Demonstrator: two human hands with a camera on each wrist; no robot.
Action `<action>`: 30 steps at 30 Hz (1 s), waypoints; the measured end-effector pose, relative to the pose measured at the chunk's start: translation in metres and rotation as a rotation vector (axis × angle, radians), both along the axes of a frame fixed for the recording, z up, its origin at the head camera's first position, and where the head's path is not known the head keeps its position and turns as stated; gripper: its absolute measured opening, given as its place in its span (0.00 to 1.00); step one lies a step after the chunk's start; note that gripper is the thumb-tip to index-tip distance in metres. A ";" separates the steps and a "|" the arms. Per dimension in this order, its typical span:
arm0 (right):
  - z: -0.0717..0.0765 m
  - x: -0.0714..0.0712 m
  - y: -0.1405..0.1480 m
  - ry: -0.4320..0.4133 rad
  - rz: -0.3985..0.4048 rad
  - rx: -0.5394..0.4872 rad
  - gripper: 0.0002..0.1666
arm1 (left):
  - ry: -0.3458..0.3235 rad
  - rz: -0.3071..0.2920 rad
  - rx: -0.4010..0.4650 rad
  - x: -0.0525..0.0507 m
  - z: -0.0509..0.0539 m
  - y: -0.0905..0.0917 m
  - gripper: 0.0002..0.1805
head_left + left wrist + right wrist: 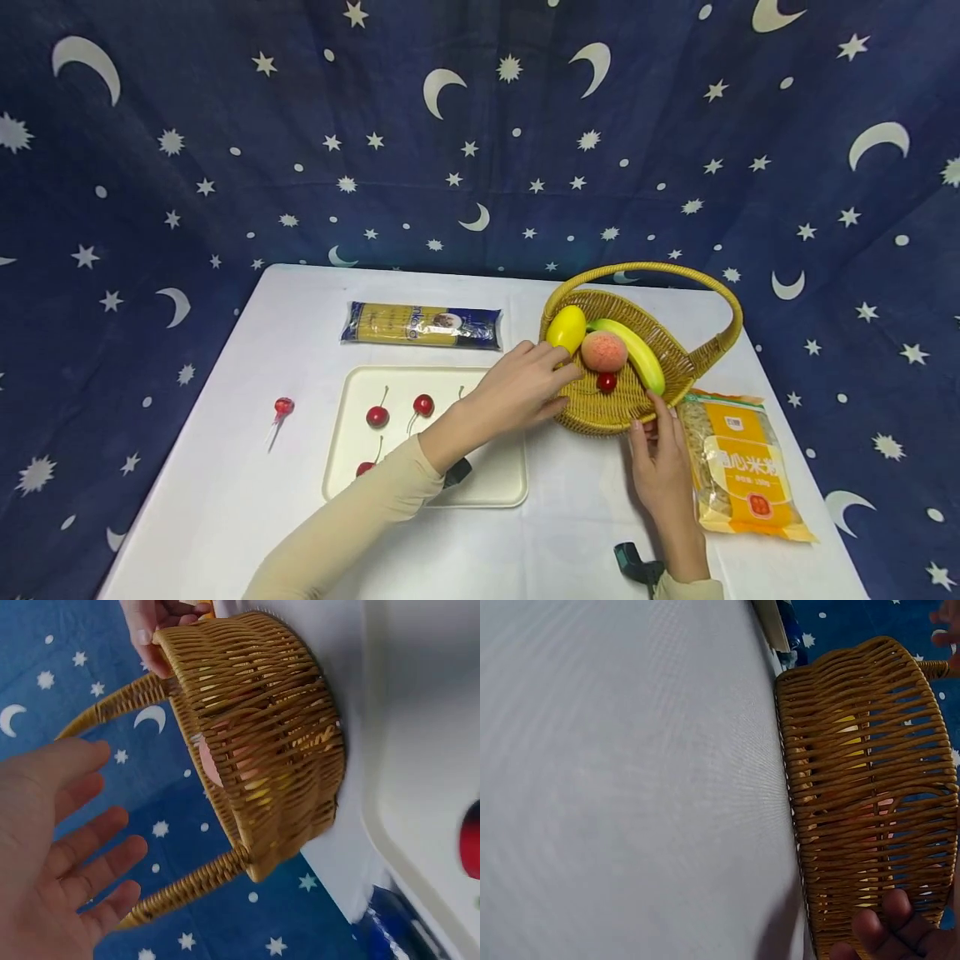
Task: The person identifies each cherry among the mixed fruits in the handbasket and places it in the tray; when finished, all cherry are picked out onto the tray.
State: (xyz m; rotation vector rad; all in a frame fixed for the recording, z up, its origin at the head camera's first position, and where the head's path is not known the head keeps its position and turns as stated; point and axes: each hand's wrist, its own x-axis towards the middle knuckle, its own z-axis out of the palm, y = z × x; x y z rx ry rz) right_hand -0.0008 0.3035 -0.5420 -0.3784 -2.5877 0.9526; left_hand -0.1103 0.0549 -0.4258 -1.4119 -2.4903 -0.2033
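A wicker basket (600,423) with an arched handle stands at the right of the table. Inside lie a lemon (567,328), a peach (604,352), a banana (637,354) and a cherry (607,382). My left hand (517,383) hovers by the basket's left rim, fingers loosely spread and holding nothing; the left wrist view shows the same hand (75,862) apart from the wicker. At the near right rim, my right hand (663,467) grips the basket's edge. Its fingertips (897,906) lie against the outer wall in the right wrist view.
A cream tray (495,496) with several cherries sits left of the basket, partly under my left arm. Behind it lies a pasta pack (420,325). A lollipop (282,407) is at the far left, and a yellow noodle bag (750,467) lies right of my right hand.
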 end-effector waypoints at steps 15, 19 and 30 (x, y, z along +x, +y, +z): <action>0.001 0.000 0.001 -0.061 -0.017 0.031 0.34 | 0.001 -0.163 -0.213 -0.031 0.005 0.080 0.19; -0.002 0.000 0.000 -0.089 -0.022 0.039 0.34 | -0.092 -0.170 -0.312 -0.041 -0.003 0.100 0.20; 0.000 0.000 -0.001 -0.104 -0.025 0.050 0.34 | -0.213 -0.141 -0.385 -0.056 -0.028 0.124 0.20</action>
